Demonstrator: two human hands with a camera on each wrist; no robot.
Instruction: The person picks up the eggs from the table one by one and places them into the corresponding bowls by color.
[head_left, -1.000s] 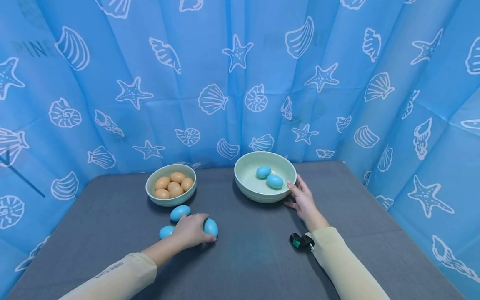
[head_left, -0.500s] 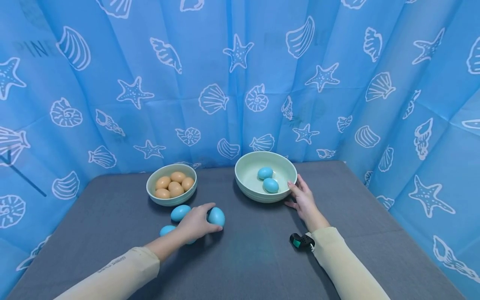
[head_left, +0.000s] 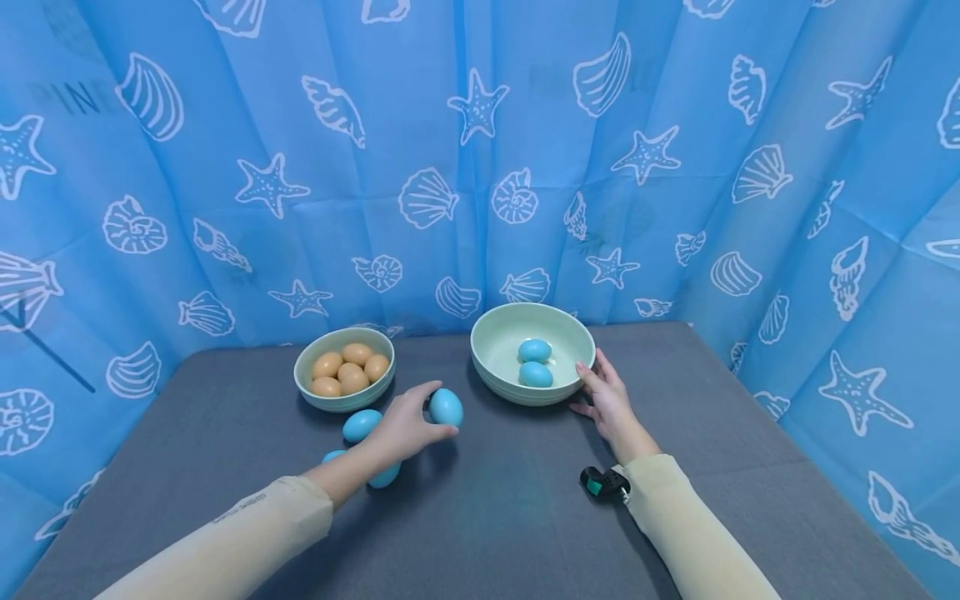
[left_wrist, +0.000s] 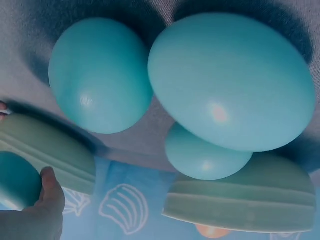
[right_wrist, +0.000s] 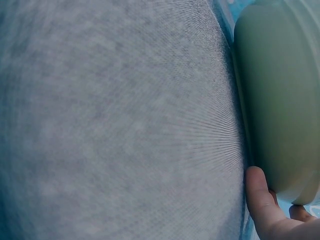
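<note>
My left hand (head_left: 408,427) pinches a blue egg (head_left: 447,407) between thumb and fingers, above the cloth in front of the two bowls. Three more blue eggs lie below it: one egg (head_left: 362,425) near the small bowl, another egg (head_left: 386,475) partly behind the wrist, and a third egg (head_left: 332,456) mostly covered by the forearm. My right hand (head_left: 611,408) holds the larger pale green bowl (head_left: 525,395) at its right side, one fingertip at the rim. Inside sit two blue eggs (head_left: 536,374). The right wrist view shows a finger (right_wrist: 257,185) low against the bowl's wall.
A smaller pale green bowl (head_left: 343,403) with several brown eggs (head_left: 352,379) stands at the back left. A dark grey cloth (head_left: 495,508) covers the table. Behind hangs a blue curtain (head_left: 420,125) with white shells. A black strap-like device (head_left: 602,482) is at the right cuff.
My left hand has carried its blue egg up and rightward, uncovering more of an egg beneath. In the larger bowl, both eggs have rolled slightly. The right hand keeps its place.
</note>
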